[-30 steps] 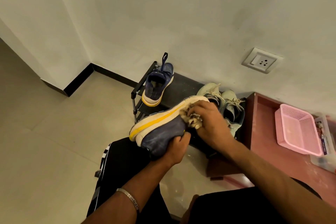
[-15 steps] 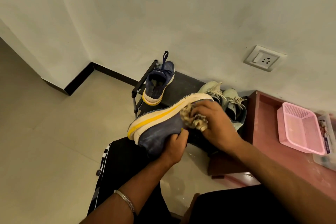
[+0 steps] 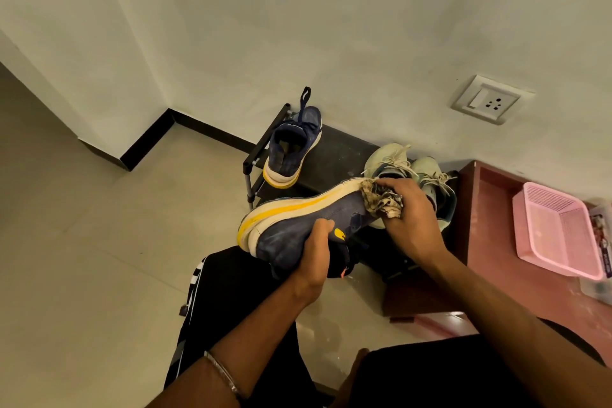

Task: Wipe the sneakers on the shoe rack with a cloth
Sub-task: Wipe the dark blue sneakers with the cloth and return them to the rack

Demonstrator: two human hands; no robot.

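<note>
My left hand [image 3: 314, 255] grips a blue sneaker [image 3: 298, 225] with a white and yellow sole, held on its side above my knee. My right hand [image 3: 409, 219] holds a crumpled stained cloth [image 3: 381, 200] against the toe end of that sneaker. The matching blue sneaker [image 3: 293, 149] stands on the black shoe rack [image 3: 337, 156] by the wall. A pair of pale sneakers [image 3: 414, 169] sits on the rack's right end, partly behind my right hand.
A reddish low cabinet [image 3: 490, 242] stands right of the rack, carrying a pink plastic basket [image 3: 556, 228]. A wall socket [image 3: 491, 99] is above it. Tiled floor spreads to the left. My legs in dark trousers [image 3: 231, 301] fill the bottom.
My right hand has slid the cloth along the sneaker toward its toe end, to the right. The left hand has kept its grip and tilted the shoe slightly.
</note>
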